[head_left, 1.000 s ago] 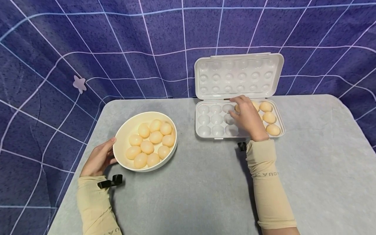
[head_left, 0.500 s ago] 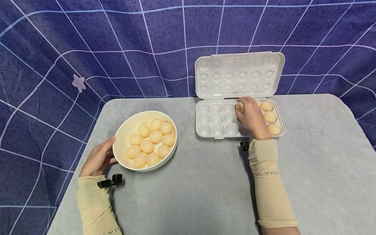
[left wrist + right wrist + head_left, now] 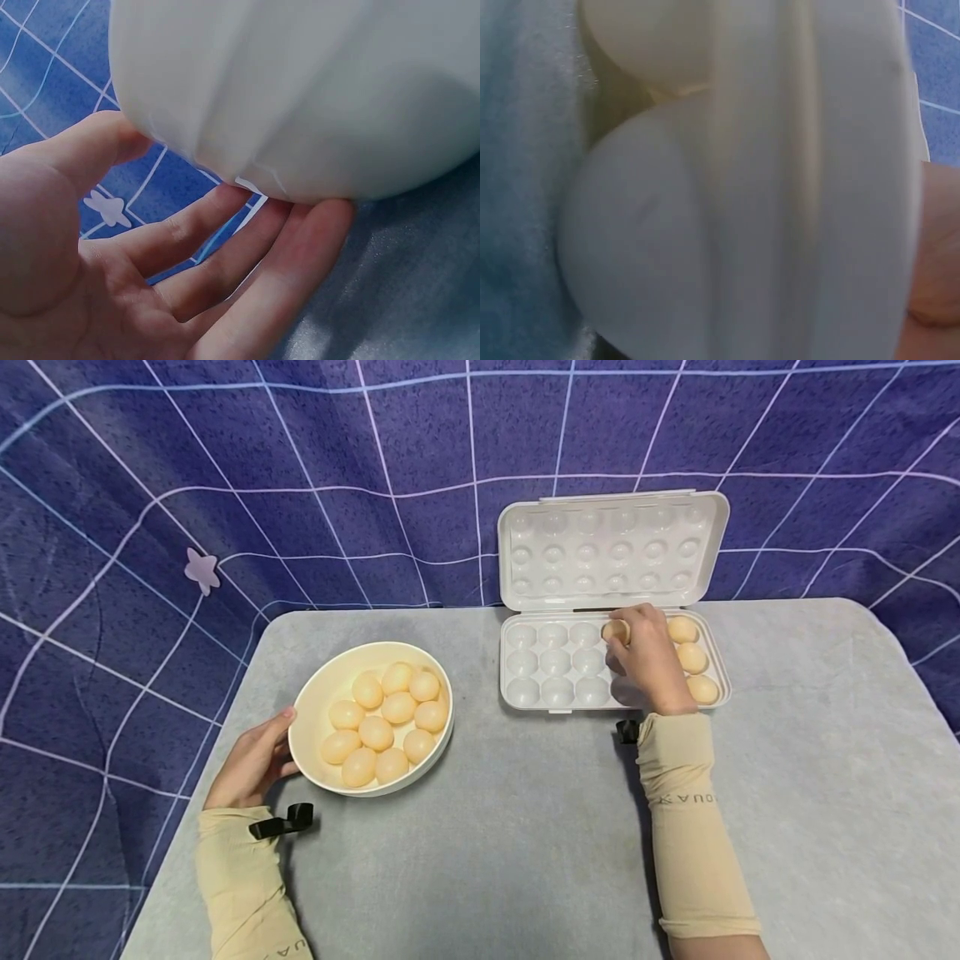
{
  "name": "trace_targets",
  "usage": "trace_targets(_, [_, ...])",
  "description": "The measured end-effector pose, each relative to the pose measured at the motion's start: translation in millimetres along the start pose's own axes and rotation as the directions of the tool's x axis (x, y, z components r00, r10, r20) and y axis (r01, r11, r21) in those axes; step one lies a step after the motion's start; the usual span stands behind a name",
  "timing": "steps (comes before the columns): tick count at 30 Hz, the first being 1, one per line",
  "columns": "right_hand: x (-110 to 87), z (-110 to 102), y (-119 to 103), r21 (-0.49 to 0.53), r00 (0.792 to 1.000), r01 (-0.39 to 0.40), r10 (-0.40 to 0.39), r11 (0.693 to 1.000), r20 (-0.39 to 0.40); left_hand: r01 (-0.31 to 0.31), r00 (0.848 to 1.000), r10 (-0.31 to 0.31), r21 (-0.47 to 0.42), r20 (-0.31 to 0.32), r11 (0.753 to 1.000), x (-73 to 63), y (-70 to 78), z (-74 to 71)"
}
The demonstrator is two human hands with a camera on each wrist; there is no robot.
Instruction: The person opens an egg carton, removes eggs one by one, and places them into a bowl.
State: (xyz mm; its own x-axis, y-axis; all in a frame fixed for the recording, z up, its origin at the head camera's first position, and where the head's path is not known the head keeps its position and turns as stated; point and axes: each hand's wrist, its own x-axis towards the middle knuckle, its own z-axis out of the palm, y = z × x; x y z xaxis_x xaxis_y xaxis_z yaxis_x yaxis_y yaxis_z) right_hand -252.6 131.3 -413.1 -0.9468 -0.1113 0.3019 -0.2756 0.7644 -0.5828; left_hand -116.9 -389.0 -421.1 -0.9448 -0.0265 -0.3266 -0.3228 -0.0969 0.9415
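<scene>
My left hand (image 3: pixel 253 762) holds a cream bowl (image 3: pixel 318 702) at its left side, thumb by the rim and fingertips against the outer wall. Several pale brown eggs (image 3: pixel 376 733) lie inside the bowl. At the right, a white egg box (image 3: pixel 512 703) lies with its lid (image 3: pixel 611 558) raised. My right hand (image 3: pixel 651 656) is over the box, thumb and fingers pinching an egg (image 3: pixel 613 631) at a back-row hollow. Three eggs (image 3: pixel 692 657) fill the right-end column, while the hand hides the hollows beside them. In the right wrist view, the box wall (image 3: pixel 761 210) covers most of the hand.
Both things stand on a grey table (image 3: pixel 480 827). A blue gridded curtain (image 3: pixel 420 460) hangs behind and to the left, with a pale star (image 3: pixel 202 571) on it. The raised lid stands close to the curtain. Hollows (image 3: pixel 555 662) show at the box's left side.
My right hand has shifted slightly right, its spread fingers closing round the egg in the back row. My left hand and the bowl stay in place.
</scene>
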Motion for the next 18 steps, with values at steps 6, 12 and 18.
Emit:
trace_targets(6, [1.6, 2.9, 2.0, -0.033, 1.0, 0.004, -0.005, 0.999, -0.029, 0.002, 1.0, -0.002, -0.001, -0.003, 1.0, 1.1, -0.1, 0.1])
trace_targets(12, [1.1, 7.3, 5.3, -0.044, 1.0, -0.004, 0.003, 0.999, -0.027, 0.009, 1.0, -0.009, 0.0, -0.009, 1.0, 0.9, -1.0, -0.7])
trace_targets(18, [1.7, 10.2, 8.7, -0.03, 0.998, 0.048, -0.05, 0.998, -0.05, 0.0, 1.0, 0.0, 0.004, -0.004, 1.0, 0.4, -1.1, -1.4])
